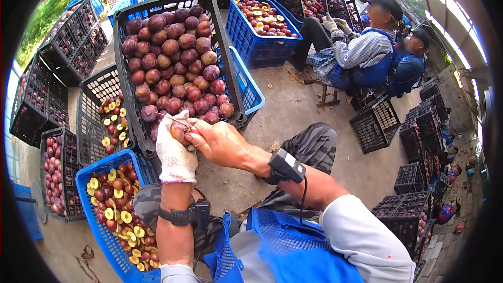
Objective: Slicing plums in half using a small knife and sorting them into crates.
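Observation:
My left hand (175, 152), in a white knit glove, is closed around a reddish plum (179, 133). My bare right hand (222, 142) grips a small knife (170, 118) with a thin metal blade. That blade lies across the top of the plum, pointing left; the handle is mostly hidden in my fingers. Just beyond both hands, a black crate (227, 52) is heaped with whole plums. Left of my knees sits a blue crate (105, 163) filled with halved plums, yellow flesh showing on many.
More halves lie in a black crate (90, 131) at left. Stacked crates of plums (73, 47) line the far left. Ahead stands another blue crate (257, 52) of cut plums. Two people (361, 58) sit at right, near a tilted black crate (369, 132).

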The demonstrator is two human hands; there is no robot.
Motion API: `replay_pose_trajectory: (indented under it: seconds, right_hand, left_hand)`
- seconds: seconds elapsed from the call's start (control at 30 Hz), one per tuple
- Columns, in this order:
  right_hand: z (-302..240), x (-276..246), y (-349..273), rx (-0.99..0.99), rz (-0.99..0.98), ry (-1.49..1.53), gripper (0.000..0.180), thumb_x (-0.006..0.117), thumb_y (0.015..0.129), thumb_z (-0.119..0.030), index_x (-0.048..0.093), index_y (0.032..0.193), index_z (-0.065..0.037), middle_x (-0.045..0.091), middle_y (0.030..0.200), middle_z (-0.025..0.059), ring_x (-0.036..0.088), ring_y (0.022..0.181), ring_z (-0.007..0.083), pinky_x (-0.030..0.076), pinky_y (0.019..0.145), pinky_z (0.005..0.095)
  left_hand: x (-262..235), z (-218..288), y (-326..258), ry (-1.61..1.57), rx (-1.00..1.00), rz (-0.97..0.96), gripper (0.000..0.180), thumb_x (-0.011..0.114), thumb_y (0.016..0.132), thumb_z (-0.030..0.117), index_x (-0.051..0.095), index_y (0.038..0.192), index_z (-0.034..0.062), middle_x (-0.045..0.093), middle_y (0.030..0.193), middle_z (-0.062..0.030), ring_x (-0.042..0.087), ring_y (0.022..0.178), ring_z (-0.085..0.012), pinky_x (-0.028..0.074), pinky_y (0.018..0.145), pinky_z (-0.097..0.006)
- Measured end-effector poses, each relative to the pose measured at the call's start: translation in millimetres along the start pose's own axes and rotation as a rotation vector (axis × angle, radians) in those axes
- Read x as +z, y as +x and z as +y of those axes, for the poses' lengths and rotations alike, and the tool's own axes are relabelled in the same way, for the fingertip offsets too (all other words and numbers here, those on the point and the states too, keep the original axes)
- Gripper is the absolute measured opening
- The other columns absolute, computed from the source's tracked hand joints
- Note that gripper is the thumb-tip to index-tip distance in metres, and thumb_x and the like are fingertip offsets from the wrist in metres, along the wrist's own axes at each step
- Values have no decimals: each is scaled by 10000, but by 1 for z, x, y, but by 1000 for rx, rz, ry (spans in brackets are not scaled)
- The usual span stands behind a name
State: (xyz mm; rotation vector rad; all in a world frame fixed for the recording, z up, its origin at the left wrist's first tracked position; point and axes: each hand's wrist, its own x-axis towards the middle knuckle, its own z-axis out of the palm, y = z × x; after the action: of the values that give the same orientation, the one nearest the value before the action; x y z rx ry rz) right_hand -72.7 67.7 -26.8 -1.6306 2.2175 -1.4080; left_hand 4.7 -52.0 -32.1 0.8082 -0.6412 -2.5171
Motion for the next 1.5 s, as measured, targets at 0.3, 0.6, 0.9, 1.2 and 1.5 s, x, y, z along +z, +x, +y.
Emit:
replay_pose_trajectory:
  seconds: [0.3,0.6,0.9,1.2,1.5]
  right_hand:
    - [37,-82,38,129,197,-449,295,585,1025,-320,601,854,-80,624,640,58,630,541,194,473,483,354]
    - [-35,-13,-18,368,-63,233,259,534,1066,-257,561,934,-36,574,678,171,543,576,360,449,564,415]
    - [-25,-7,-21,269,4,89,260,539,1060,-251,530,918,-33,581,688,192,585,617,430,451,547,448]
    - [-29,-10,-20,312,5,125,255,526,1064,-230,529,911,-26,564,673,202,576,614,441,446,541,447]
    - [-26,10,-25,278,16,30,228,539,1046,-223,542,926,-29,601,702,225,627,662,445,460,556,495]
  left_hand:
    - [25,5,4,-233,-76,-73,421,516,1020,438,627,1111,42,695,910,-129,653,693,-274,477,579,-341]
    - [7,7,5,-364,-12,-291,460,489,1027,419,636,1233,35,695,1109,-167,690,917,-328,581,800,-451]
    - [11,0,4,-367,-30,-279,440,512,1010,393,616,1239,32,685,1113,-156,677,962,-323,583,833,-433]
    - [14,-5,10,-442,-51,-135,422,526,1002,382,614,1199,19,672,1133,-171,665,965,-351,575,856,-449]
    - [8,-5,7,-402,-22,-106,413,517,1004,378,618,1196,27,681,1113,-165,674,938,-343,577,839,-448]
